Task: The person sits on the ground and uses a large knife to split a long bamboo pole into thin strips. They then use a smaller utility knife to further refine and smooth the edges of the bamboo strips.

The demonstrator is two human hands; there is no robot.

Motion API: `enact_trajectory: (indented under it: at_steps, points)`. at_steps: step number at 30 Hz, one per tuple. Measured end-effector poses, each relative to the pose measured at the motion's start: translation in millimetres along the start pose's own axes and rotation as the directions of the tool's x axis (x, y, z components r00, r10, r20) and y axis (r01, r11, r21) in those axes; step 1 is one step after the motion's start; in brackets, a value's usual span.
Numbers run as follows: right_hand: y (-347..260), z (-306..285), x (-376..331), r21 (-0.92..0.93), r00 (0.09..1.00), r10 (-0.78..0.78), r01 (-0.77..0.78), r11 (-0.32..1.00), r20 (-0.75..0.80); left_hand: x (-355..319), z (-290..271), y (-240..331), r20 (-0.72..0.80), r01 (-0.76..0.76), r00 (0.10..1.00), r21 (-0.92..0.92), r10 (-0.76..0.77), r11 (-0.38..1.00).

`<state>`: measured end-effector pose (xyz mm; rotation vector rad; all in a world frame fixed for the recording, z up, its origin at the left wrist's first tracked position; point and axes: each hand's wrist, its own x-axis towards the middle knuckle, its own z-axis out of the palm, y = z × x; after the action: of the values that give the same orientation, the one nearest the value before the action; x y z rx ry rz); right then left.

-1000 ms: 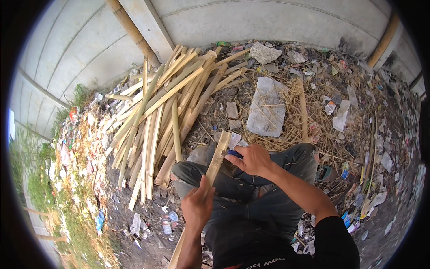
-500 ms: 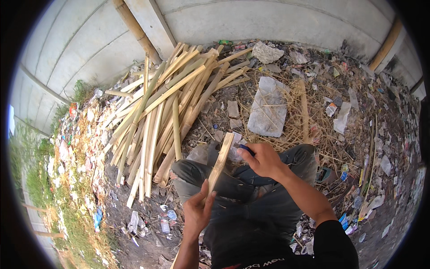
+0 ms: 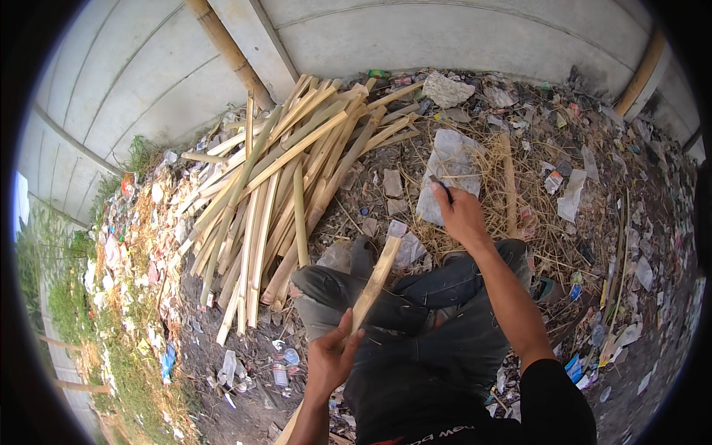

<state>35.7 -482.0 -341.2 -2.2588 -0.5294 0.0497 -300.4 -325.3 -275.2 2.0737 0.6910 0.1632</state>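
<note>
My left hand (image 3: pixel 331 356) is closed round a split bamboo strip (image 3: pixel 377 284), thumb and fingers on either side of it. The strip slants up and away over my crossed legs, and its lower part runs back under my left forearm. Out to the right, my right hand (image 3: pixel 466 219) grips a small knife (image 3: pixel 443 190) with a dark handle. The short blade points up and away, over a pale flat slab (image 3: pixel 450 159), and is apart from the strip.
A heap of split bamboo strips (image 3: pixel 285 174) lies at the far left. Straw (image 3: pixel 489 178) surrounds the slab, with a pale rock (image 3: pixel 447 89) beyond. Litter covers the dirt. A grey panel wall (image 3: pixel 445 37) closes off the back, and green plants (image 3: pixel 70 319) grow at left.
My right hand with the knife has moved away from the bamboo strip, up and to the right. The strip has shifted slightly right and down, still in my left hand.
</note>
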Motion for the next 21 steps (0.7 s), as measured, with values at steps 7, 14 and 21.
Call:
enact_trajectory:
  at_steps: [7, 14, 21]
  points:
    - [-9, -30, -19, 0.250, 0.988, -0.026, -0.014, 0.968, 0.155, -3, 1, -17, 0.043, 0.152, 0.988, -0.151, -0.147, 0.977]
    - [-57, 8, -58, 0.532, 0.939, -0.062, -0.137, 0.836, 0.338, 16, 9, 0, 0.096, 0.071, 0.994, -0.228, -0.050, 0.971]
    - [-77, 12, -92, 0.546, 0.881, -0.226, -0.043, 0.837, 0.416, 19, 10, 2, 0.196, 0.169, 0.974, -0.308, -0.111, 0.936]
